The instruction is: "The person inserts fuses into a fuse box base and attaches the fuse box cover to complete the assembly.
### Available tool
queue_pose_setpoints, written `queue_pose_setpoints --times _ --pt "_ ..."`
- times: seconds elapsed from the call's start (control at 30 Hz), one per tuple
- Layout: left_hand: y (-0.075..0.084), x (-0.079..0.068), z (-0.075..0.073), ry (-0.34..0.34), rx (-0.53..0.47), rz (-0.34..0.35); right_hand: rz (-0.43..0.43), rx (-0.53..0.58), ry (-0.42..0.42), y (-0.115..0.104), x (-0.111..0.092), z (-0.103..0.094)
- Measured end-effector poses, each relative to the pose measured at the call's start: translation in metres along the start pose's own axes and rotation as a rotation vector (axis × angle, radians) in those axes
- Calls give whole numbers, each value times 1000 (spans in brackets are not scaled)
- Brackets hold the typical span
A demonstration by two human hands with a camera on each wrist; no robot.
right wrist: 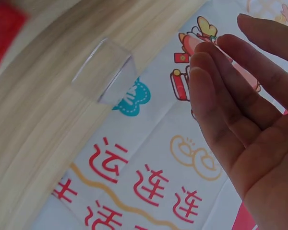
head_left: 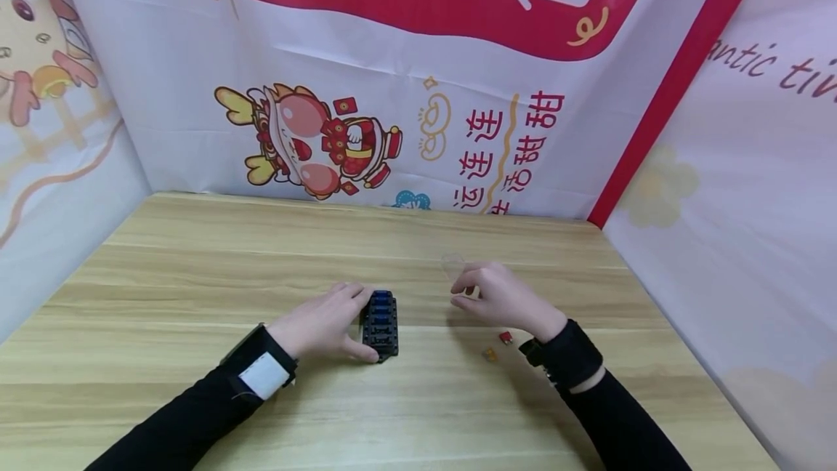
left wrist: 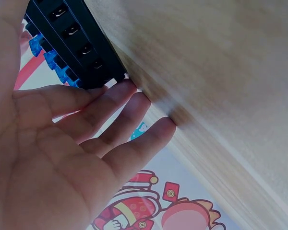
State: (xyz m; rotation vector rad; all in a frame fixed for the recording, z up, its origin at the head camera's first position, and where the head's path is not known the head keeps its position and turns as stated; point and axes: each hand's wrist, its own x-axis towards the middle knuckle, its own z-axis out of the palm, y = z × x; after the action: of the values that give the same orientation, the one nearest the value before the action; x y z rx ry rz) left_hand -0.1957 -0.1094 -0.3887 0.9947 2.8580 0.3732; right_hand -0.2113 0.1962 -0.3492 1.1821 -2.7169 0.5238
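Observation:
A black fuse block (head_left: 380, 340) lies on the table, lengthwise away from me. Blue blade fuses (head_left: 381, 308) fill its far slots, while the near slots show bare. My left hand (head_left: 330, 325) holds the block from the left, thumb at its near end and index finger at its far end. The left wrist view shows the other fingertips (left wrist: 168, 123) down at the tabletop. To the right, my right hand (head_left: 503, 300) hovers over the table with loosely bent fingers and nothing visible between them. Beyond its fingertips stands a clear plastic cover (right wrist: 105, 72).
A red blade fuse (head_left: 506, 338) and an orange one (head_left: 490, 355) lie below my right wrist. The wooden table (head_left: 196, 267) ends at a printed cloth backdrop (head_left: 366, 57), with more cloth on both sides.

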Motion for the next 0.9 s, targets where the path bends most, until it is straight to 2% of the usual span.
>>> queue_pose_setpoints --times 0.23,0.43,0.63,0.9 --pt "0 -1 0 3 2 7 12 74 -81 8 -21 -11" --pt "-2 -2 -1 10 5 7 22 85 -243 6 -33 -19" --pt "-4 -2 0 15 7 6 14 77 -379 5 -34 -16" --pt "-2 0 2 15 -2 20 69 71 -424 11 -39 -7"
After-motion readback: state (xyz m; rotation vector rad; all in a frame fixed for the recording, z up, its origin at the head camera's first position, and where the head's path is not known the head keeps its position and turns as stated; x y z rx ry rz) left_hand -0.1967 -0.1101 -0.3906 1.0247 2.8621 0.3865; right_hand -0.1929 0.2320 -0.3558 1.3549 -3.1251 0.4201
